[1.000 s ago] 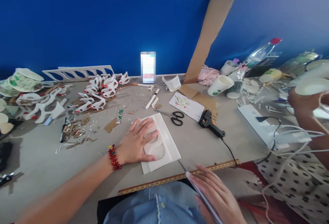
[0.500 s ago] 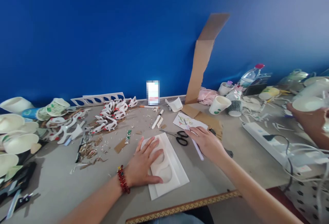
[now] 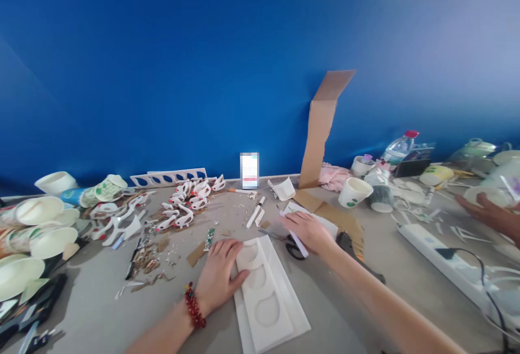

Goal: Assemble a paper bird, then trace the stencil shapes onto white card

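My left hand (image 3: 222,273) lies at the left edge of a white template card (image 3: 270,335) with rounded recesses or cut-outs, its thumb stretched onto the card and its fingers loosely bent. Under that card is a larger white sheet (image 3: 298,319). To the right, my right hand (image 3: 309,232) grips a slim, pale lavender pen-like tool (image 3: 299,244); its exact kind is unclear. That hand is over a small white card with a drawing (image 3: 325,224), partly covering it. Beside it, black-handled scissors (image 3: 295,251) lie partly hidden.
White cut-out pieces with red tips (image 3: 184,216) lie at the back left, near paper cups (image 3: 52,243). A power strip (image 3: 434,262) and a co-worker's hand (image 3: 487,213) are at right. Cardboard (image 3: 319,132) leans on the blue wall, near a lit phone (image 3: 249,171).
My left hand has slid toward the card's left edge, uncovering more of its rounded shapes. My right hand has shifted with the lavender tool over the drawing. The view has tilted upward.
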`<state>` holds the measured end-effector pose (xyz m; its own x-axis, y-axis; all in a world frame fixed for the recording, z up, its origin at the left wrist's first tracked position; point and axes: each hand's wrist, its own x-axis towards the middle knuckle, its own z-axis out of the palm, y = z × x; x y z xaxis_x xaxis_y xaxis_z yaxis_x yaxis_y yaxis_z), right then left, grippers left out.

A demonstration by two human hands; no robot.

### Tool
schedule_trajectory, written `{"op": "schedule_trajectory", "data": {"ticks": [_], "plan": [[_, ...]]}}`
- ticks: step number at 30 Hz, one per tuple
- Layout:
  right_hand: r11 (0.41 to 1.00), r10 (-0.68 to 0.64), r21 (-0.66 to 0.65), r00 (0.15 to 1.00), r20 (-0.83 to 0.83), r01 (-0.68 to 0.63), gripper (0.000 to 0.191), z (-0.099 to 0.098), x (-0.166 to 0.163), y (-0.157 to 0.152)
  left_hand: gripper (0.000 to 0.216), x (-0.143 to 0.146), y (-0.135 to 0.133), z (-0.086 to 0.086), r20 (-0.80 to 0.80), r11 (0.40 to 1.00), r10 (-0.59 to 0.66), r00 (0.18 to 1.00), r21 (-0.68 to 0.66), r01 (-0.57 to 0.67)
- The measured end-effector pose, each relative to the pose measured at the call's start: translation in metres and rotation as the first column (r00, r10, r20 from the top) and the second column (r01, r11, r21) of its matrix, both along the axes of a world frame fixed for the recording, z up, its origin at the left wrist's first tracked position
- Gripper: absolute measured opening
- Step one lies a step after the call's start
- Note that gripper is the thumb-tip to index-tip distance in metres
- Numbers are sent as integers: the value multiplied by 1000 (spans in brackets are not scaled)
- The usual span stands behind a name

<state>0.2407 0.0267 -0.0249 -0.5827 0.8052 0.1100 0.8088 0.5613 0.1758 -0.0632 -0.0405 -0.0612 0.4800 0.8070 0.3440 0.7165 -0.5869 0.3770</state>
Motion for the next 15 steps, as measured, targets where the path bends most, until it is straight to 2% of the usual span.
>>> {"op": "schedule_trajectory", "data": {"ticks": [6, 11, 15], "plan": [[998, -55, 1, 998, -7, 55, 29, 1, -46, 40, 46, 4, -3, 7, 5, 999, 21, 1000, -43, -20], [990, -123, -71, 991, -48, 120, 15, 1, -77, 54, 49, 5, -2, 10, -4, 999, 20, 1000, -43, -20], [974, -203, -136, 968, -145, 184, 30, 6, -95, 56, 50, 4, -2, 8, 11, 999, 27, 1000, -47, -26]]}}
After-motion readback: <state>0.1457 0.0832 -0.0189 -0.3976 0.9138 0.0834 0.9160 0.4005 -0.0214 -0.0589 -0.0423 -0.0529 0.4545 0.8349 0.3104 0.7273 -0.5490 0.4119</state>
